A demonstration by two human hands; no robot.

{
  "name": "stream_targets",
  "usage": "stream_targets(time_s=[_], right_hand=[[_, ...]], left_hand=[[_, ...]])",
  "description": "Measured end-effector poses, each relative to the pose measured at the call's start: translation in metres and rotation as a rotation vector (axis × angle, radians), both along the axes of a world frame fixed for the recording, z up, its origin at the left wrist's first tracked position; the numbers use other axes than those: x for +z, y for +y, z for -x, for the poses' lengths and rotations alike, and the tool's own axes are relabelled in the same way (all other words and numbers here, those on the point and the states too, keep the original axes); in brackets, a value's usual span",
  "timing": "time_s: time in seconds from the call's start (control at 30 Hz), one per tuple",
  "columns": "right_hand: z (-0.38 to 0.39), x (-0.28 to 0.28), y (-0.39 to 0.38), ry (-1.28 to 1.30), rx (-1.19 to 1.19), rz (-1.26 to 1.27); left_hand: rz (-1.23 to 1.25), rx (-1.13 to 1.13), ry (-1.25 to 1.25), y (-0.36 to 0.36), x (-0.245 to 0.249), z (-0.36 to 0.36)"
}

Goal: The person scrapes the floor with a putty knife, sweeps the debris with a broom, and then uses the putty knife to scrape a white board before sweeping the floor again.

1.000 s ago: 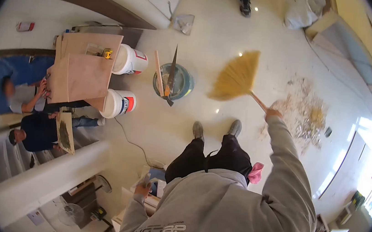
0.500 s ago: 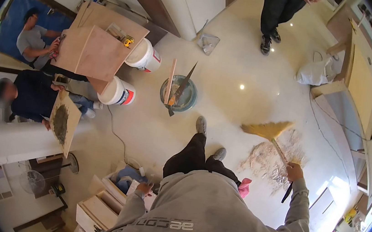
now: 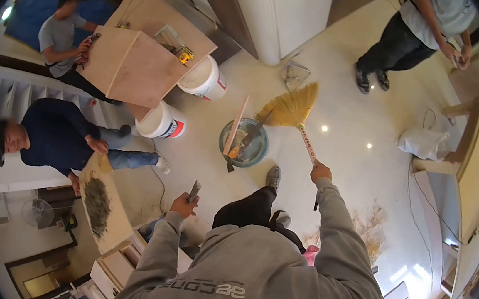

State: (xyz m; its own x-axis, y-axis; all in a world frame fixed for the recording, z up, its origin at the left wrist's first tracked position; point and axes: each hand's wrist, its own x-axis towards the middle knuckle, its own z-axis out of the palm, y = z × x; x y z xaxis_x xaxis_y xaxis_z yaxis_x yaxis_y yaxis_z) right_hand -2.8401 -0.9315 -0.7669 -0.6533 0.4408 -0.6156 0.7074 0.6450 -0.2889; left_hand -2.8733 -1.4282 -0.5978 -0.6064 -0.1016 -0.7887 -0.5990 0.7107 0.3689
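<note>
My right hand [image 3: 321,171] is closed round the handle of a soft yellow broom [image 3: 294,107], its fan-shaped bristles spread near the basin. In my left hand [image 3: 184,205] is a flat grey tool [image 3: 194,190], held upright; its exact kind is hard to make out. A round teal basin [image 3: 259,156] stands on the floor ahead of my feet. Across it lie a handsaw [image 3: 249,139] and a wooden strip [image 3: 235,125]. Light wood shavings [image 3: 373,231] are scattered on the floor to the right, partly hidden by my right sleeve.
One person [image 3: 46,133] at left holds a board [image 3: 117,215] smeared with grey paste. Another works at a plywood bench [image 3: 148,68] beside white buckets [image 3: 167,122]. A third person [image 3: 405,44] stands at upper right. A white sack [image 3: 423,143] and cord lie near the right-hand counter.
My right hand has swung the broom from the shavings leftward and forward towards the basin. My left hand has risen with the flat tool showing. The person with the board has turned closer.
</note>
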Motion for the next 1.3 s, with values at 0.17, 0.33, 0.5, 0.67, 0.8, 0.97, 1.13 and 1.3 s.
stream_targets(time_s=[0.17, 0.33, 0.5, 0.67, 0.8, 0.97, 1.13, 1.3], right_hand=[[0.038, -0.044, 0.009, -0.2, 0.196, 0.015], [-0.056, -0.052, 0.059, -0.347, 0.224, -0.038], [-0.153, -0.016, 0.126, -0.473, 0.075, -0.067], [-0.185, 0.03, 0.205, -0.519, -0.161, -0.172], [-0.194, 0.02, 0.281, -0.508, 0.142, -0.181], [-0.119, 0.083, 0.284, -0.506, 0.035, -0.131], [-0.055, 0.115, 0.287, -0.449, 0.018, -0.098], [-0.001, 0.134, 0.283, -0.407, -0.02, -0.055]], left_hand=[[0.063, 0.003, 0.023, 0.003, 0.022, 0.02], [0.13, 0.133, -0.159, -0.036, -0.055, -0.004], [0.323, -0.205, -0.268, 0.004, -0.062, 0.006], [0.163, -0.275, -0.103, 0.085, -0.066, 0.059], [0.022, -0.248, 0.129, 0.154, -0.068, 0.096], [-0.06, -0.337, 0.111, 0.214, -0.042, 0.128], [-0.022, -0.303, 0.074, 0.207, -0.058, 0.126], [0.335, -0.388, 0.003, 0.136, -0.128, 0.109]])
